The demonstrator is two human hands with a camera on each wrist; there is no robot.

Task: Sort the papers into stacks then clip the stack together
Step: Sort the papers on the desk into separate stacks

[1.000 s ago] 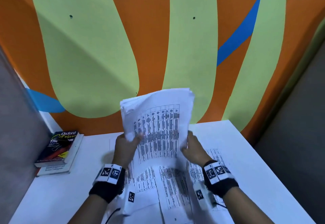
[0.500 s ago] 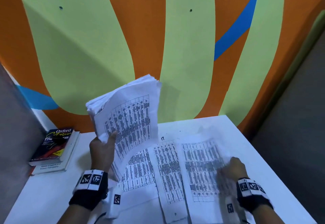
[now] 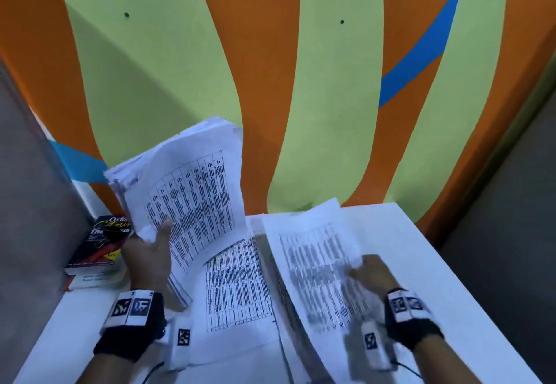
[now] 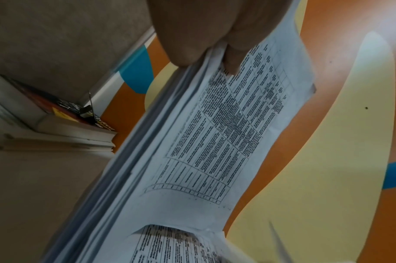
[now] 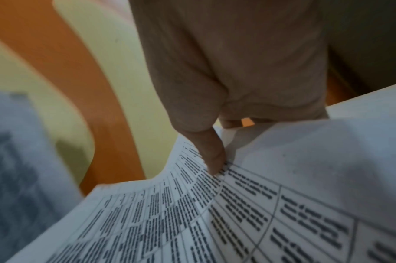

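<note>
Head view: sorting is midway. The left hand (image 3: pixel 147 254) grips a thick bundle (image 3: pixel 192 191) upright at centre left; the right hand (image 3: pixel 371 272) pinches a single sheet (image 3: pixel 313 251) over the worktop (image 3: pixel 451 278) at lower right.

Left wrist view: a binder clip (image 4: pixel 86 109) sits unused on books (image 4: pixel 57 124) — clipping remains.

Right wrist view: a thumb presses the sheet — blurred.
</note>
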